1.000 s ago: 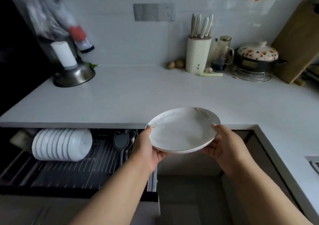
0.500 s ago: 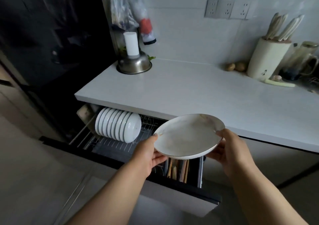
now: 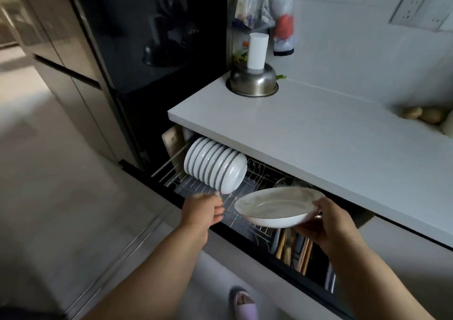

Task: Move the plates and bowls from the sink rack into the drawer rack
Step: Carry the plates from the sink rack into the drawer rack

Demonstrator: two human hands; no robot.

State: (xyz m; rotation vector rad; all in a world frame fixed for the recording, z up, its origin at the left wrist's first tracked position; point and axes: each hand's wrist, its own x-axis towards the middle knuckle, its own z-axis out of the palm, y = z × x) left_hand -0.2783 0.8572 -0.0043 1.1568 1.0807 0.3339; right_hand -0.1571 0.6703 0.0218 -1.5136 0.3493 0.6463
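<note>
The right hand [image 3: 328,224] grips the plate [image 3: 277,208] by its rim, level above the drawer rack [image 3: 247,219] front edge, freeing the left hand [image 3: 202,210], fingers loosely curled and empty, beside the upright bowls [image 3: 215,169].

We see a shallow white plate [image 3: 277,207] with a faint marbled pattern and a thin dark rim line, held nearly level and tipped slightly toward us above the open drawer rack [image 3: 247,219]. The rack is a wire basket in a dark pulled-out drawer under the bench [image 3: 318,133]. At its left end we count roughly eight or nine white dishes [image 3: 215,167] standing on edge, packed face to back in one row that leans a little to the left. The plate hangs just right of this row, apart from it.
</note>
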